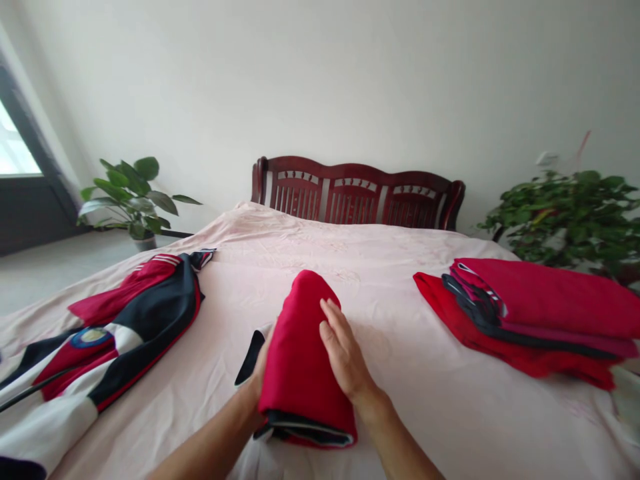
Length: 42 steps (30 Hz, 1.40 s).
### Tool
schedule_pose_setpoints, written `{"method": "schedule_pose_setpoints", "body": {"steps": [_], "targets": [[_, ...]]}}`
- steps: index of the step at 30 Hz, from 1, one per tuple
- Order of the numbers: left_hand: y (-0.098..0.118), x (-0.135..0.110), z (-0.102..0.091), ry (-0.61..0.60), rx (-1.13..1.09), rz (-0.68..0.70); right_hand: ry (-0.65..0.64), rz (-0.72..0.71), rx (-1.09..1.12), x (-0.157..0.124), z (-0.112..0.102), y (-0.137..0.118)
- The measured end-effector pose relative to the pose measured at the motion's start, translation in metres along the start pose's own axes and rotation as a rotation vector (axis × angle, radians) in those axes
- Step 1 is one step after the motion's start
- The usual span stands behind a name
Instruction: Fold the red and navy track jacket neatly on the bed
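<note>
A red garment, rolled or folded into a thick bundle (306,360), lies on the bed in front of me. Dark cloth with white edging shows at its near end, and a dark flap with a white border (251,357) sticks out at its left. My left hand (261,373) is against the bundle's left side, its fingers mostly hidden behind the cloth. On the right side and top edge rests my right hand (345,350), fingers stretched out and lying flat against the red fabric.
An unfolded red, navy and white jacket (150,313) lies on the left of the pink bedsheet (390,400). Folded red and dark clothes (560,293) are stacked at the right. Beyond are a wooden headboard (355,193) and potted plants (130,193) on either side.
</note>
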State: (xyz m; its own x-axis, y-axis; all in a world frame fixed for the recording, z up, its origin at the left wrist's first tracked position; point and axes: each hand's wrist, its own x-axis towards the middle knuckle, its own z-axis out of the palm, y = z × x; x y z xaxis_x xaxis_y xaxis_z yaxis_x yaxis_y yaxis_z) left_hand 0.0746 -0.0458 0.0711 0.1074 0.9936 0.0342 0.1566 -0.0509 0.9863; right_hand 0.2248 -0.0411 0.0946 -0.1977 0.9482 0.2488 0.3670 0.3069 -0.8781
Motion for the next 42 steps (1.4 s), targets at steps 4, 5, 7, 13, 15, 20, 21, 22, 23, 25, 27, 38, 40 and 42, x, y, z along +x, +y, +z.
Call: {"method": "schedule_pose_setpoints", "body": {"steps": [4,5,7,13,15,20,21,22,23,25,27,38,40,42], "targets": [[-0.008,-0.020,-0.062,-0.119,-0.333,-0.230,-0.191,-0.079,-0.429,-0.018,0.024,0.017],[-0.010,-0.023,-0.072,-0.145,-0.407,-0.284,-0.221,-0.087,-0.484,-0.021,0.027,0.018],[-0.014,-0.026,-0.085,-0.097,-0.405,-0.347,-0.240,-0.092,-0.554,-0.024,0.030,0.016],[-0.012,-0.007,-0.086,0.288,0.416,0.113,-0.308,-0.096,-0.627,-0.024,0.041,0.001],[-0.009,0.003,-0.075,0.188,0.607,0.249,-0.305,-0.101,-0.622,-0.019,0.042,0.002],[-0.024,0.020,-0.044,0.085,1.033,0.102,-0.076,-0.041,-0.690,0.013,0.038,0.017],[-0.030,0.021,-0.040,0.102,1.105,0.070,-0.069,-0.039,-0.713,0.021,0.037,0.022],[-0.035,0.021,-0.038,0.115,1.155,0.049,-0.095,-0.036,-0.729,0.029,0.036,0.028],[-0.040,0.022,-0.037,0.122,1.185,0.037,-0.138,-0.025,-0.736,0.037,0.037,0.034],[-0.045,0.022,-0.038,0.119,1.203,0.019,-0.218,0.031,-0.734,0.051,0.037,0.045],[-0.045,0.023,-0.040,0.114,1.193,-0.005,-0.249,0.090,-0.730,0.064,0.037,0.055],[-0.043,0.005,-0.046,0.109,1.211,-0.030,-0.180,0.159,-0.690,0.023,0.029,0.043],[-0.044,-0.008,-0.049,0.080,1.203,-0.007,-0.176,0.005,-0.655,-0.015,0.027,0.033],[-0.046,-0.022,-0.051,0.068,1.194,0.021,-0.205,-0.114,-0.579,-0.052,0.023,0.028]]}}
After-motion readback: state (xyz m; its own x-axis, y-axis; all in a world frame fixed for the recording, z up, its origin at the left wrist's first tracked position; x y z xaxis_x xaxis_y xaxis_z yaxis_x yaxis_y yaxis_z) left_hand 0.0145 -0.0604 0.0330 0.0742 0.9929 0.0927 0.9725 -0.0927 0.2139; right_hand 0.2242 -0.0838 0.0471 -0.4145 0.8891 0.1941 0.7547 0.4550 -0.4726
